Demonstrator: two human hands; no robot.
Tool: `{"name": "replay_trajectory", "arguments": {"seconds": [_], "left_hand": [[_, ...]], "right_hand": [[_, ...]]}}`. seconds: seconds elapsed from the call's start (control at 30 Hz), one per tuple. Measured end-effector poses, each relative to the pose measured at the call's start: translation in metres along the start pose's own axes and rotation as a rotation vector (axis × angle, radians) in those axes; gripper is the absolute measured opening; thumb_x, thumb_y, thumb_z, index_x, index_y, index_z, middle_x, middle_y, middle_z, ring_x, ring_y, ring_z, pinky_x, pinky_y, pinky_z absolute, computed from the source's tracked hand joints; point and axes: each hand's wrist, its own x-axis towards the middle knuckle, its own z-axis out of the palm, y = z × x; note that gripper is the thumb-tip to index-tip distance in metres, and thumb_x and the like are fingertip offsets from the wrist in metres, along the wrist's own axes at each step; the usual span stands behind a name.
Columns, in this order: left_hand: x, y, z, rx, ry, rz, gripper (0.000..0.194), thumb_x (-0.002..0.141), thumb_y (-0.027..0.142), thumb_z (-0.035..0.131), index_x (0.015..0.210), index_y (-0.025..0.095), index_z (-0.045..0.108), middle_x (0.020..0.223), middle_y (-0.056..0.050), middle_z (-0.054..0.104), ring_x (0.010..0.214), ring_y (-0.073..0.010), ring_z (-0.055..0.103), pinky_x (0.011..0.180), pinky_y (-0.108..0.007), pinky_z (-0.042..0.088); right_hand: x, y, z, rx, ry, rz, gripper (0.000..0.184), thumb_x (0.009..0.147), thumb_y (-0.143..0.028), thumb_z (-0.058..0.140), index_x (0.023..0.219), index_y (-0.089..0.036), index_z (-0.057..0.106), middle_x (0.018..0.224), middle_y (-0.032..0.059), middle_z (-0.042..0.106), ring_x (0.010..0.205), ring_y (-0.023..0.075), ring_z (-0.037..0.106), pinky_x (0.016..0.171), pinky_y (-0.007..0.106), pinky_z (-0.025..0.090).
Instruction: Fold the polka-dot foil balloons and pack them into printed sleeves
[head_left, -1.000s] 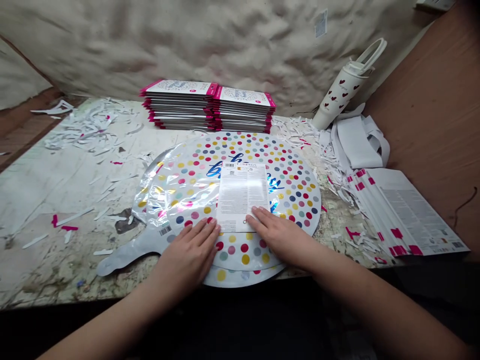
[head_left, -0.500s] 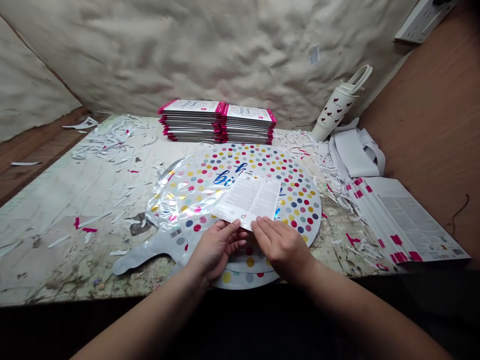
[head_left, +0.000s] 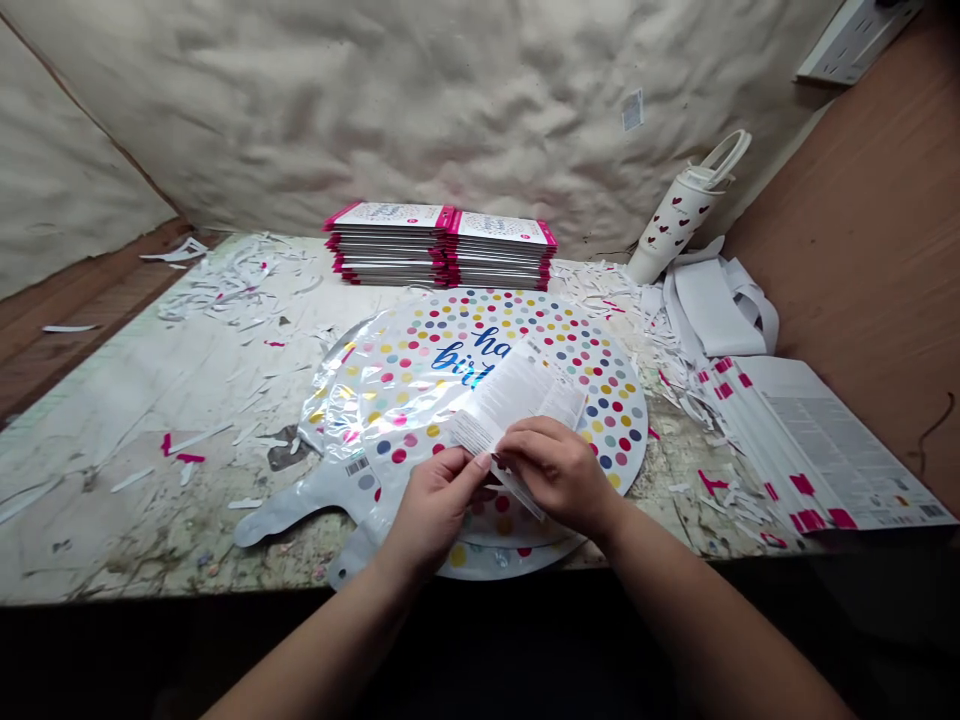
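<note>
The fingers of the left hand (head_left: 435,502) are pinched together – thumb uppermost – on the near-left corner of a printed card (head_left: 517,385). The fingers of the right hand (head_left: 562,475) are bent and closed on the near edge of the same card; the right thumb is mostly hidden. The card is tilted above the flat foil balloons (head_left: 619,400), covering part of their blue lettering.

Taking the card as the clock centre, the balloons' necks point to 8 o'clock. Two stacks of pink-edged packets (head_left: 390,245) stand side by side near 11 o'clock. A heart-patterned bottle (head_left: 679,222) leans between 1 and 2 o'clock, with a white strip coil (head_left: 712,305) at 2 o'clock. Printed sheets (head_left: 825,430) lie at 3 o'clock. Paper offcuts (head_left: 225,285) litter the counter (head_left: 247,400) at 10 o'clock.
</note>
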Motion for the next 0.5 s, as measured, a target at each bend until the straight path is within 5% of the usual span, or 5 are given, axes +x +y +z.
{"name": "replay_trajectory", "arguments": {"seconds": [0.13,0.23,0.37,0.43,0.5], "left_hand": [[0.003,0.006,0.002,-0.053,0.019,-0.005,0.027,0.076,0.042,0.059,0.073,0.016,0.053,0.071,0.0,0.062,0.058,-0.0115,0.057,0.056,-0.023,0.047],[0.005,0.02,0.002,0.089,0.001,0.117,0.026,0.077,0.038,0.057,0.093,0.019,0.053,0.081,-0.001,0.063,0.064,-0.0136,0.059,0.059,-0.025,0.047],[-0.001,0.054,0.012,0.561,-0.104,0.363,0.022,0.077,0.027,0.056,0.099,0.022,0.054,0.074,0.0,0.062,0.063,-0.0142,0.057,0.059,-0.024,0.044],[-0.006,0.073,0.019,0.644,-0.162,0.473,0.022,0.076,0.022,0.057,0.098,0.025,0.058,0.073,0.001,0.064,0.063,-0.0148,0.059,0.062,-0.025,0.045],[-0.008,0.089,0.022,0.532,-0.096,0.593,0.036,0.07,0.019,0.065,0.104,0.027,0.058,0.083,-0.001,0.067,0.076,-0.0181,0.062,0.071,-0.027,0.047]], "right_hand": [[-0.029,-0.002,-0.049,0.056,-0.463,0.162,0.014,0.083,-0.016,0.051,0.081,-0.019,0.065,0.079,0.0031,0.066,0.073,0.0132,0.061,0.068,0.023,0.047],[-0.054,0.001,-0.089,-0.269,-0.715,0.451,0.026,0.081,-0.035,0.056,0.061,-0.02,0.066,0.057,0.0014,0.063,0.052,0.015,0.059,0.053,0.025,0.047],[-0.045,0.002,-0.11,-0.627,-0.064,0.355,0.038,0.076,-0.043,0.06,0.106,-0.02,0.064,0.11,0.0115,0.062,0.101,0.0298,0.058,0.081,0.041,0.049],[-0.025,-0.001,-0.107,-0.42,0.124,0.195,0.048,0.075,-0.038,0.064,0.12,-0.022,0.055,0.125,0.0096,0.053,0.114,0.0292,0.049,0.092,0.043,0.044],[-0.004,-0.002,-0.096,-0.083,0.188,0.165,0.032,0.078,-0.034,0.062,0.108,-0.024,0.061,0.11,0.0064,0.062,0.102,0.0254,0.058,0.086,0.039,0.049]]}}
